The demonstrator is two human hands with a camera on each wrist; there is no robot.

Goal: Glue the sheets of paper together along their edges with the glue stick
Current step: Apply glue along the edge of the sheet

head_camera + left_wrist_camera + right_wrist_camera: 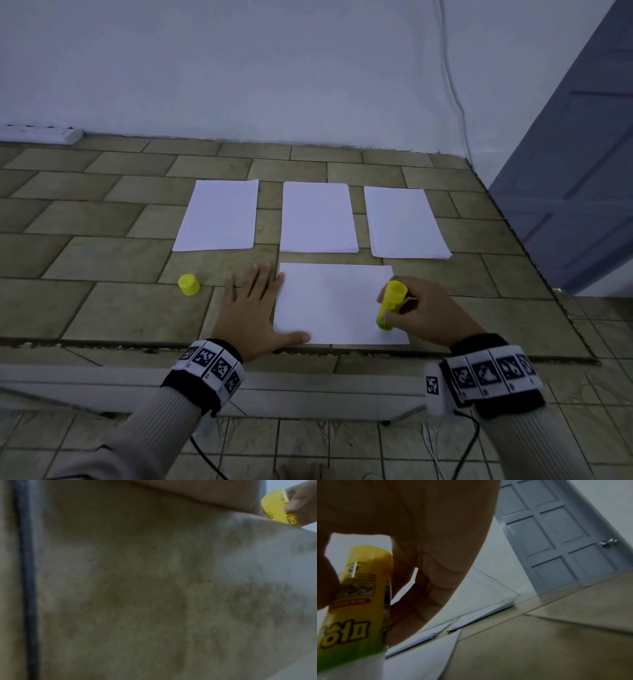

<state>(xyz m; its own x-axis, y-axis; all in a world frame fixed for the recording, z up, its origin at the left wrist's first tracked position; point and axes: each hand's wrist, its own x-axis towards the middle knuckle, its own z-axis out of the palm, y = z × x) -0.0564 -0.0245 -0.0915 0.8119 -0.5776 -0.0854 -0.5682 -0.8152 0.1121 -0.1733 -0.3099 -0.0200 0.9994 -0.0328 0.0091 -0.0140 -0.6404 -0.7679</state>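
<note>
Only right wrist shows door knob (608, 543)

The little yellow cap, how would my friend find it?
Start at the three paper piles lined up on the tiled floor. Go to the left hand lying flat below them. Just left of it stands the yellow cap, short, alone, touched by nobody.

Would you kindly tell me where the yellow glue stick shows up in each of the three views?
Head: glue stick at lower right, gripped by the right hand over the near sheet.
Left wrist: glue stick in the top right corner.
Right wrist: glue stick at the left edge, close up.
Shared landmark: the right hand's fingers round the stick.
</note>
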